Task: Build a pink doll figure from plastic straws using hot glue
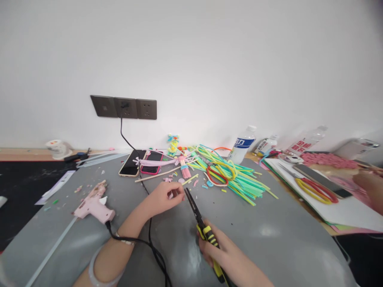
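My right hand (220, 249) is wrapped round the yellow-and-black handles of long-nose pliers (195, 208). Their dark jaws point up and away from me, with the tips close to my left fingertips. My left hand (167, 196) is curled over the grey table with thumb and fingers pinched together; whatever is in them, if anything, I cannot make out. Just beyond lie small foam-like scraps (196, 183) and a pink figure with a tassel-like body (184, 169). A heap of green and yellow pipe cleaners (239, 181) spreads to the right.
A pink glue gun (95, 205) lies at left, its black cable (134, 239) passing by my left forearm. Two phones (133, 162) rest near the wall. A water bottle (243, 144) stands behind the heap. Scissors (317, 190) lie on paper at right, near another person's hand (369, 184).
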Demonstrator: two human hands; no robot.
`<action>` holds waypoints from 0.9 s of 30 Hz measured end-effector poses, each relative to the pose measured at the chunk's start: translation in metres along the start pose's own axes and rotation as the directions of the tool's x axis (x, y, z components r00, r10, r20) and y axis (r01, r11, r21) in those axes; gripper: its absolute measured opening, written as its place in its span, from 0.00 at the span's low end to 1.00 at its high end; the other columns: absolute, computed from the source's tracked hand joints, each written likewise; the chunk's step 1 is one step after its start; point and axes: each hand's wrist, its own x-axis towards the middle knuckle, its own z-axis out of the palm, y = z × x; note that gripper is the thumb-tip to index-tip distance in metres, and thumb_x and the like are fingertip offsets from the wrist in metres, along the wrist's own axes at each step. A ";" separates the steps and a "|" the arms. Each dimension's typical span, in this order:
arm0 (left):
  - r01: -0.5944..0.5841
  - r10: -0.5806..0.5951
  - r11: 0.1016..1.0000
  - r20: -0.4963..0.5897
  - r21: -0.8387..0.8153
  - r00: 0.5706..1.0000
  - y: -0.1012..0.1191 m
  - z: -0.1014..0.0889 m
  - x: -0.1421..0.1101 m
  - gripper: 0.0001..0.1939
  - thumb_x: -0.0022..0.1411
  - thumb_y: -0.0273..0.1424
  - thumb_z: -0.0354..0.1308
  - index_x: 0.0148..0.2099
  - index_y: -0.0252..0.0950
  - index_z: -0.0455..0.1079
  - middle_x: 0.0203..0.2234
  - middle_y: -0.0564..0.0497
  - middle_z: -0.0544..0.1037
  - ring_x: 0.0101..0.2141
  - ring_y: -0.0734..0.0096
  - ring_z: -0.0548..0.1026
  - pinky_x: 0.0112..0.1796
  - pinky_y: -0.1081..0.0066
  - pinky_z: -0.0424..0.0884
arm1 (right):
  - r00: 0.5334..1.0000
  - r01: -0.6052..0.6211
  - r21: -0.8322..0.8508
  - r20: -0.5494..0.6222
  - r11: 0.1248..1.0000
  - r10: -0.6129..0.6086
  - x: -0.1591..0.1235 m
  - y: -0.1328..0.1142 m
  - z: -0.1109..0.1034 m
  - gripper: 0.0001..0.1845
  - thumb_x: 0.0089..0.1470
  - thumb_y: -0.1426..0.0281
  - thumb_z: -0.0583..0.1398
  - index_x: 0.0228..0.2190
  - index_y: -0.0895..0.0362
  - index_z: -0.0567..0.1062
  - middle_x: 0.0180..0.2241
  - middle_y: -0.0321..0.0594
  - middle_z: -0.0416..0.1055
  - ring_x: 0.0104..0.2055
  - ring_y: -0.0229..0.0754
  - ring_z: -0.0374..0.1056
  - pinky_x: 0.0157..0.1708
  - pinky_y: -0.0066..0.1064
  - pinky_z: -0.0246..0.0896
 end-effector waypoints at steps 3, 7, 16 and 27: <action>0.006 -0.006 1.000 -0.106 0.003 0.994 -0.005 -0.001 0.002 0.11 0.65 0.32 0.53 0.32 0.35 0.72 0.26 0.54 0.75 0.27 0.75 0.69 0.28 0.76 0.61 | 0.998 0.031 -0.064 -0.061 0.997 -0.035 -0.004 -0.006 -0.018 0.12 0.54 0.62 0.55 0.39 0.55 0.68 0.31 0.36 0.70 0.31 0.40 0.65 0.33 0.29 0.63; 0.034 -0.043 0.998 -0.207 -0.045 0.978 -0.010 -0.001 0.006 0.13 0.64 0.37 0.55 0.33 0.35 0.74 0.29 0.51 0.77 0.25 0.75 0.69 0.27 0.75 0.62 | 0.972 0.030 -0.340 -0.207 0.940 -0.106 -0.001 -0.008 -0.056 0.17 0.55 0.58 0.55 0.42 0.55 0.69 0.39 0.43 0.72 0.40 0.47 0.69 0.40 0.35 0.65; 0.050 -0.071 0.996 -0.304 -0.077 0.950 -0.016 -0.001 0.008 0.13 0.61 0.38 0.57 0.35 0.34 0.77 0.32 0.47 0.80 0.28 0.71 0.72 0.27 0.74 0.64 | 0.880 -0.006 -0.802 -0.288 0.597 -0.378 0.053 0.037 -0.106 0.26 0.48 0.64 0.62 0.49 0.58 0.72 0.42 0.49 0.69 0.46 0.55 0.67 0.47 0.45 0.62; 0.024 -0.035 0.999 -0.315 -0.038 0.948 -0.015 -0.001 0.009 0.11 0.62 0.34 0.57 0.35 0.34 0.78 0.31 0.47 0.80 0.27 0.72 0.71 0.27 0.74 0.62 | 0.641 0.497 -0.518 -0.321 0.696 -0.697 0.076 0.002 -0.052 0.12 0.60 0.63 0.59 0.44 0.54 0.72 0.37 0.43 0.71 0.42 0.48 0.69 0.45 0.40 0.65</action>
